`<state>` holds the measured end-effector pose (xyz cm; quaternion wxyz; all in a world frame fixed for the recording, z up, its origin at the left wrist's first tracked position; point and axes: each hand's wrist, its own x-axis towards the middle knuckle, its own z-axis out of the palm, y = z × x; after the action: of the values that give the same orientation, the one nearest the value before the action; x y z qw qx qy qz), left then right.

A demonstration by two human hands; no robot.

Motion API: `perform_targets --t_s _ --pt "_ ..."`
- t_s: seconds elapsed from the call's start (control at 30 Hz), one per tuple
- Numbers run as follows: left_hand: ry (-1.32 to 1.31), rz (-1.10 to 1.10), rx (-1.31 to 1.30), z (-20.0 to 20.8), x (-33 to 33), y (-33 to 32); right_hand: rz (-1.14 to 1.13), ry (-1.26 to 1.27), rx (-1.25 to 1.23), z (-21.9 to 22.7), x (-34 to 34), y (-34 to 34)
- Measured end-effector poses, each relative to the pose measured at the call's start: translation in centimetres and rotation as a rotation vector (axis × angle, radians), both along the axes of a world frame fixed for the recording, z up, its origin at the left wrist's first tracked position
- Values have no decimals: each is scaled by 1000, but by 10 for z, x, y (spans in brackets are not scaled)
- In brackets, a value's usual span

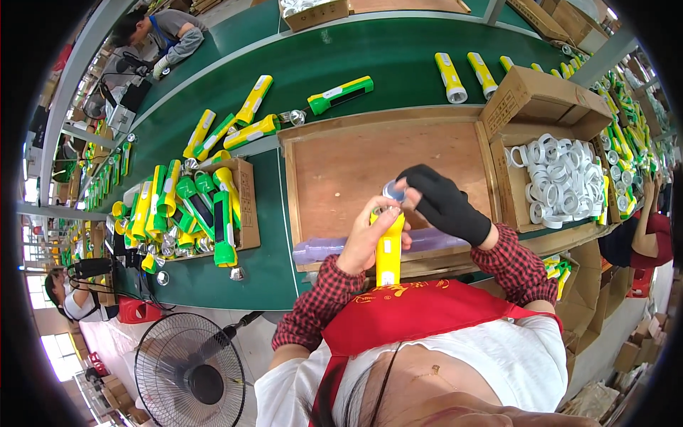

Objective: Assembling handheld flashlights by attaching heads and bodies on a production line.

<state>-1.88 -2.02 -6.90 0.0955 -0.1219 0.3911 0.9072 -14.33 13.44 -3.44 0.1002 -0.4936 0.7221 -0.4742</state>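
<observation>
My left hand is wrapped round a yellow flashlight and keeps it upright, head end up, close to my red apron. Just above that head, the bare fingertips of my right hand pinch a white ring with a bluish clear centre. A black glove covers the rest of this hand. The ring looks slightly apart from the flashlight. Both hands are over the near part of a shallow wooden tray. Behind them lies a roll of clear purplish plastic.
Left of the tray, a carton overflows with yellow and green flashlights. More flashlights lie on the green bench. At right stands a carton of white rings. A fan is at lower left; a co-worker sits at far left.
</observation>
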Motion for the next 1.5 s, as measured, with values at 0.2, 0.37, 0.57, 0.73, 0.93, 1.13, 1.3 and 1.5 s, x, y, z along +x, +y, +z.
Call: perform_targets --t_s 0.2,0.37,0.57,0.73,0.93,1.13,1.3,1.5 --pt "-45 40 17 -14 27 13 -194 330 266 -54 2 -9" --pt "25 12 -67 -13 31 13 -238 349 298 -65 -3 -12" --pt "-5 -34 56 -1 32 0 -76 -128 94 -21 6 3" --pt "87 -78 18 -2 41 -10 120 -192 44 8 32 20" --pt "128 -103 -97 -14 44 -7 147 -44 1 11 61 18" --pt "155 -60 -67 -6 42 13 71 84 23 3 68 20" --pt "37 -69 37 -7 36 0 -475 145 24 1 10 79" --pt "-2 -49 77 -7 34 -1 -1016 803 941 -29 -107 168"
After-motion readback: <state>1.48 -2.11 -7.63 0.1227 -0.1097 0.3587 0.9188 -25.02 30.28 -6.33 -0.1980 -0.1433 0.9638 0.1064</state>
